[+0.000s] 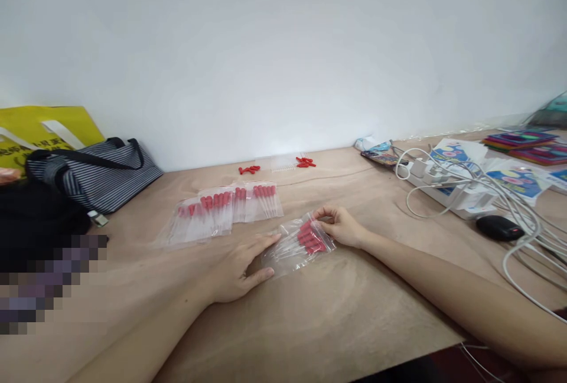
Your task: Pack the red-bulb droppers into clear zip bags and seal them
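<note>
A clear zip bag with several red-bulbed droppers in it lies tilted on the table in front of me. My right hand pinches the bag's right end, near the zip strip and the red bulbs. At the opposite end is my left hand, its thumb and fingers apart, fingertips at the bag's edge. Beyond it, filled bags of red-bulbed droppers lie overlapped in a row. Farther back sit loose red rubber bulbs, more red bulbs and thin clear tubes.
At the left stand a striped bag, a yellow bag and a black bag. On the right are a power strip with tangled white cables, a black mouse and printed cards. A white wall closes the back.
</note>
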`<state>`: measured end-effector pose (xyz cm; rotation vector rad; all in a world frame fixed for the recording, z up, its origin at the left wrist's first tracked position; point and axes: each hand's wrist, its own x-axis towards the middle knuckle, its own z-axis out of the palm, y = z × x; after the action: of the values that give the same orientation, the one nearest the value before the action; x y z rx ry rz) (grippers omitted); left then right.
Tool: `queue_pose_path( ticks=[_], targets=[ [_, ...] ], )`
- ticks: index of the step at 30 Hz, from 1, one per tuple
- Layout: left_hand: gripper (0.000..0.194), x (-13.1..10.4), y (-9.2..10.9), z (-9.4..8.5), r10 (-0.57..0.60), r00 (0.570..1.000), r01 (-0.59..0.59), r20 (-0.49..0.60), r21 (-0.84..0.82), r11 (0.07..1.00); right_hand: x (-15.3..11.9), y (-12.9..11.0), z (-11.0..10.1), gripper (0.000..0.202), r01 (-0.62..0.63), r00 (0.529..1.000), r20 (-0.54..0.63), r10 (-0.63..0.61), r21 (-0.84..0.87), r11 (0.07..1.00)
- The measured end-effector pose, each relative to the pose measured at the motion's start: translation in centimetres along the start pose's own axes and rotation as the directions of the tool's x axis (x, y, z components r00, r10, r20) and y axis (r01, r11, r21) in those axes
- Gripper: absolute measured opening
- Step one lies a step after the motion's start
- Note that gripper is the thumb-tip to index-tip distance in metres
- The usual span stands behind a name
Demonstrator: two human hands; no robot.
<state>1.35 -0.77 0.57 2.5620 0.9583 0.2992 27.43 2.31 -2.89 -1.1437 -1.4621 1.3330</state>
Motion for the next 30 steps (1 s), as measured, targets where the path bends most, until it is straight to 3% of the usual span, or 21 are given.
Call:
queue_pose_path(
  ticks=[4,7,12,15,18,21,24,27,30],
  targets=[
    [0.051,0.0,0.1,0.0,0.003,1.000,-0.003,-0.011,0.002,1.000,0.4,0.2,0.1,0.032,-0.040,0.999,0.021,0.041,-0.022,0.999],
    [0.051,0.0,0.1,0.0,-0.013,1.000,0.013,-0.008,0.011,1.000,0.9,0.6,0.3,0.031,-0.058,0.997,-0.062,0.055,-0.046,0.997],
    [0.047,-0.1,0.0,0.2,-0.039,0.999,0.039,0.001,0.003,0.999,1.1,1.0,0.3,0.036,0.022,0.983,-0.181,-0.026,-0.026,0.999],
    [0.041,0.0,0.0,0.2,-0.005,1.000,0.005,-0.003,-0.029,1.000,0.8,0.7,0.1,0.047,0.059,0.998,-0.022,-0.059,-0.017,0.998],
    [0.040,0.0,0.0,0.1,0.015,1.000,-0.015,0.011,-0.032,0.999,0.4,0.0,-0.8,0.033,0.051,0.973,0.228,-0.039,-0.049,0.997],
    [0.044,0.0,-0.1,0.2,0.000,1.000,0.000,0.010,-0.007,1.000,0.1,-0.5,-2.9,0.027,-0.037,0.943,0.323,0.077,-0.128,0.991],
    [0.043,-0.1,-0.3,0.4,-0.001,1.000,0.000,0.020,0.009,1.000,0.0,-0.5,-6.1,0.023,-0.107,0.958,0.244,0.151,-0.183,0.977],
    [0.041,-0.1,-0.6,0.6,0.004,1.000,-0.005,0.022,0.018,1.000,0.3,-0.1,-8.9,0.018,-0.152,0.987,0.031,0.159,-0.156,0.976],
    [0.038,0.1,-0.5,0.6,0.011,1.000,-0.011,0.015,0.010,1.000,0.7,0.3,-9.6,0.015,-0.179,0.971,-0.172,0.165,-0.073,0.981]
  ],
)
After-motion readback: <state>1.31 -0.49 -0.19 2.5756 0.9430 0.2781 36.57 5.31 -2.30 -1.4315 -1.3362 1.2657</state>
